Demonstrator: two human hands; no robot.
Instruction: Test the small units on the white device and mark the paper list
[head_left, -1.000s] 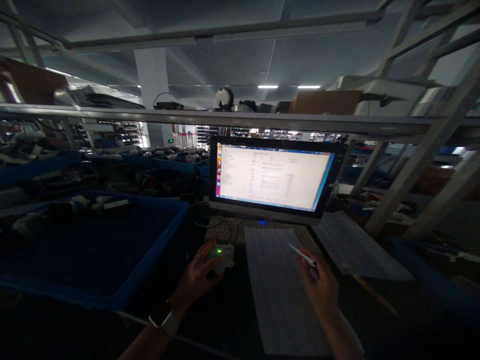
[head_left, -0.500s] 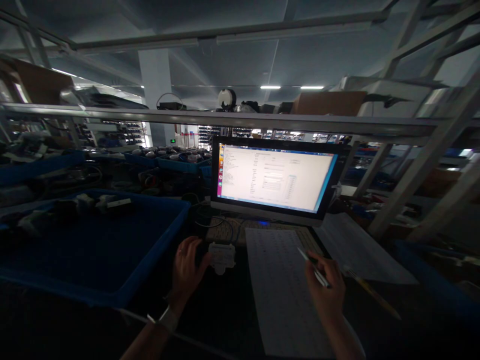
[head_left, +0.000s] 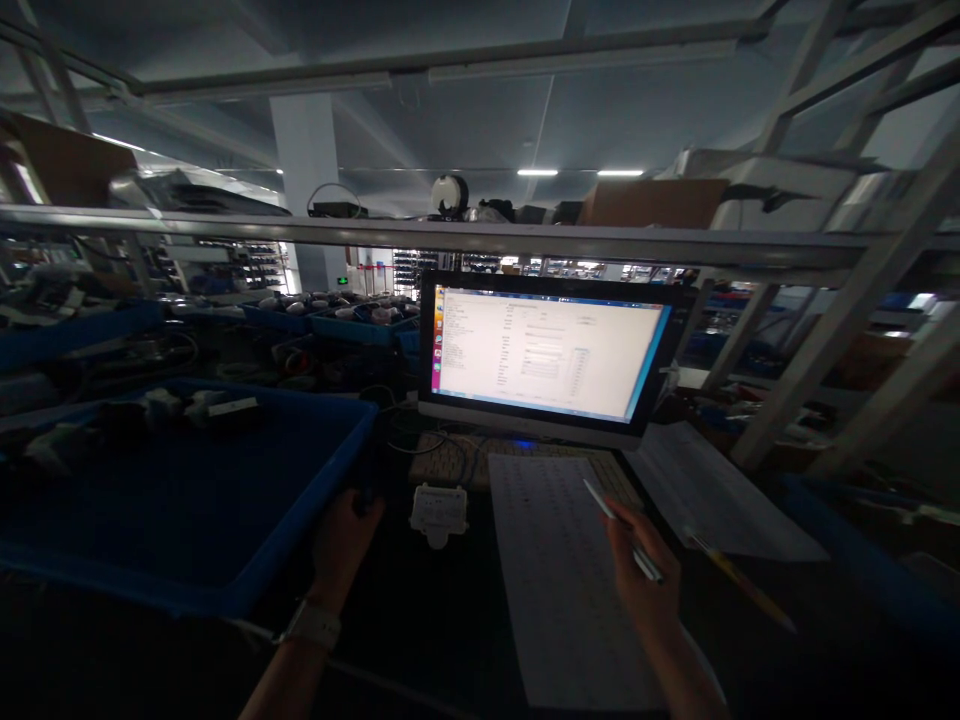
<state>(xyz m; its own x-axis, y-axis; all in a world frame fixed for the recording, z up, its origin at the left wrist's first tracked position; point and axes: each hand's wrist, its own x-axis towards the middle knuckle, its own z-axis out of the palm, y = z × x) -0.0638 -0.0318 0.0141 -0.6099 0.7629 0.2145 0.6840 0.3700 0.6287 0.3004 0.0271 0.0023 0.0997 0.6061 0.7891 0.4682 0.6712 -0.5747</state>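
My right hand [head_left: 646, 560] is closed around a slim, light-coloured pen [head_left: 600, 497], held above a long printed sheet of paper [head_left: 551, 590]. Small rows of print cover the sheet, too faint to read. By the near right corner of the blue bin, my left hand [head_left: 346, 545] has its fingers curled in at a small dark shape that I cannot identify in the gloom. A flat whitish plastic case [head_left: 439, 512] with small tabs lies on the dark tabletop between my left hand and the sheet, apart from both hands.
A lit monitor [head_left: 540, 350] stands behind a keyboard [head_left: 435, 460] partly covered by the sheet. The large blue bin [head_left: 300, 505] at left holds dark and pale parts. Another paper [head_left: 720, 500] and a yellowish pen [head_left: 742, 585] lie at right. A metal shelf [head_left: 480, 238] crosses above.
My left hand has moved left, away from the whitish case toward the blue bin, and its fingers have curled in. The right hand still holds the pen, shifted slightly left.
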